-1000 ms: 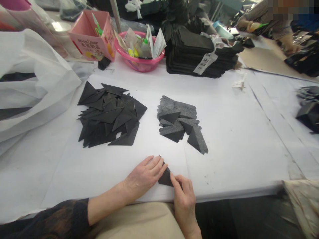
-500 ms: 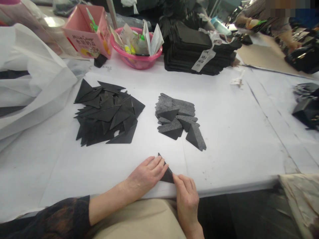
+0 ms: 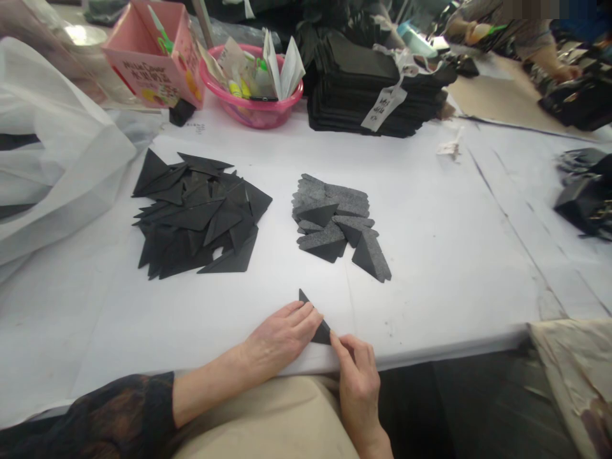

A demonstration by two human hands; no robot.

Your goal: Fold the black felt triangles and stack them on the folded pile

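Near the table's front edge lies a small black triangular piece of sheet material (image 3: 322, 333), its pointed tip facing away from me. My left hand (image 3: 282, 335) is laid over it, fingers together and gripping its long edge, so much of the piece is hidden. With thumb and fingers, my right hand (image 3: 358, 370) pinches the piece's right corner. Beyond my hands, to the left, is a loose heap of black triangular pieces (image 3: 191, 223). A smaller group of pieces with speckled grey strips (image 3: 344, 201) over black lies to its right, overlapping one another.
A white-covered table (image 3: 430, 255) stretches ahead. At the back stand a pink box (image 3: 143, 70), a pink basin (image 3: 251, 115) of papers and bottles, and a tagged stack of black sheets (image 3: 354, 76). White sheeting (image 3: 62, 140) lies left. Another person's hand (image 3: 567, 73) is at far right.
The view has shifted a little, so the table items sit slightly higher and further left. Both hands keep their hold on the black piece, with hardly any movement.
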